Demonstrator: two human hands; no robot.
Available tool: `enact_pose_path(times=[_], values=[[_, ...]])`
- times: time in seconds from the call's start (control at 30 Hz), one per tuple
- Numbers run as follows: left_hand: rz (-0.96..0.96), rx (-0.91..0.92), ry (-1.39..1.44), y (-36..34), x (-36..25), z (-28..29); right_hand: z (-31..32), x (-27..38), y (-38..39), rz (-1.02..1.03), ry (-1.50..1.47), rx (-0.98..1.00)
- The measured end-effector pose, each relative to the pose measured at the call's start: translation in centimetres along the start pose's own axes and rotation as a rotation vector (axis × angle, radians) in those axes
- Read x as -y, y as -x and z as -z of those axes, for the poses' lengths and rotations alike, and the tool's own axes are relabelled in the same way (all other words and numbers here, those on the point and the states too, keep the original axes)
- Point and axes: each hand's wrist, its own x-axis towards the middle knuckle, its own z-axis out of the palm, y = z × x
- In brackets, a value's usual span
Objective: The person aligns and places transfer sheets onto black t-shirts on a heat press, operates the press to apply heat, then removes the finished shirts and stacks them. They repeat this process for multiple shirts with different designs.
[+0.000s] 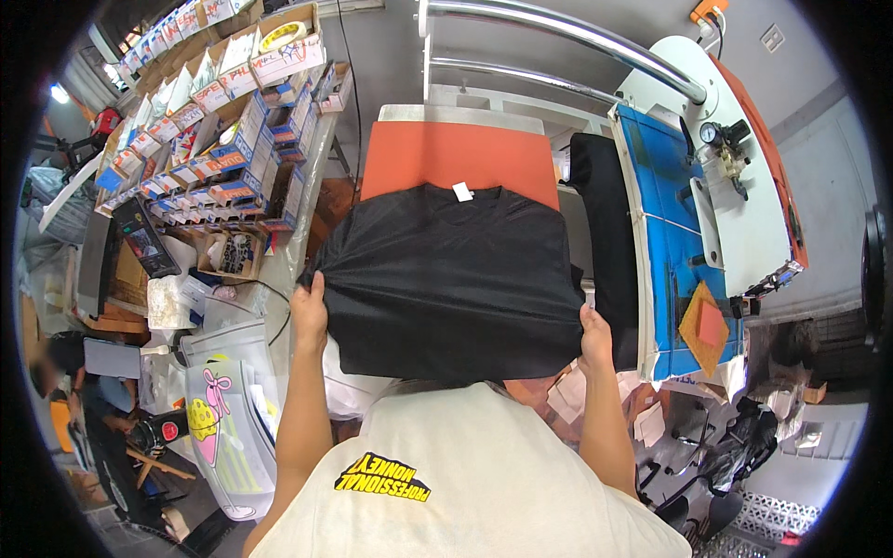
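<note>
A black T-shirt is stretched flat between my two hands, its collar at the far side with a small white tag inside the neck. Its upper part lies over an orange-red pad on the press bed. My left hand pinches the shirt's left edge, thumb on top. On the opposite edge my right hand grips the cloth in the same way. Creases run across the fabric between both grips. The fingers beneath the cloth are hidden.
Right of the bed, another black cloth hangs beside a blue-covered press part with a pressure gauge. Chrome bars cross behind. Cardboard bins are stacked at left. A person sits at far left.
</note>
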Motion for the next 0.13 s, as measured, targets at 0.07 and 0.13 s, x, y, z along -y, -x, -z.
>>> enact_pose_path(times=[0.07, 0.13], values=[[0.078, 0.065, -0.1, -0.2, 2.2, 2.7, 0.3, -1.5, 0.7, -0.002, 0.022, -0.052], [0.059, 0.118, -0.194, 0.5, 3.8, 4.1, -0.3, -1.4, 2.0, -0.032, -0.036, -0.058]])
